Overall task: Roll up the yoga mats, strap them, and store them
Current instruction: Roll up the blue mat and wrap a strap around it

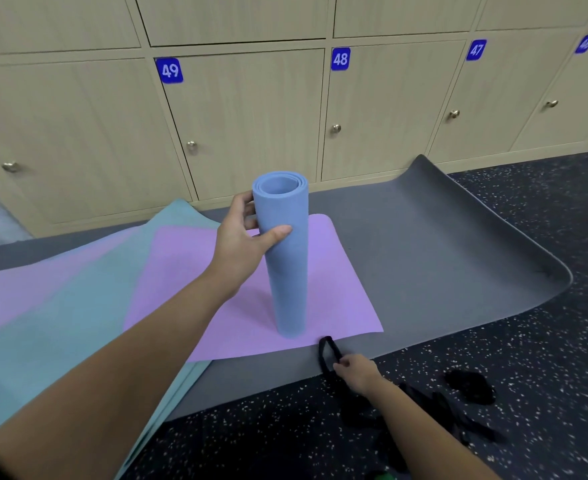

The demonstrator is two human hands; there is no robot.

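Observation:
A rolled blue yoga mat (287, 271) stands upright on a flat purple mat (237, 289). My left hand (242, 237) grips the roll near its top. Low at the right, my right hand (356, 372) pinches a black strap (327, 355) whose loop lies at the purple mat's front edge. Under the purple mat lie a teal mat (60, 327) to the left and a grey mat (424, 258) to the right, its far right end curled up.
More black straps (469, 388) lie in a heap on the dark speckled floor (528, 358) at the right. A wall of wooden lockers (251, 126), numbered 46 to 49, stands behind the mats.

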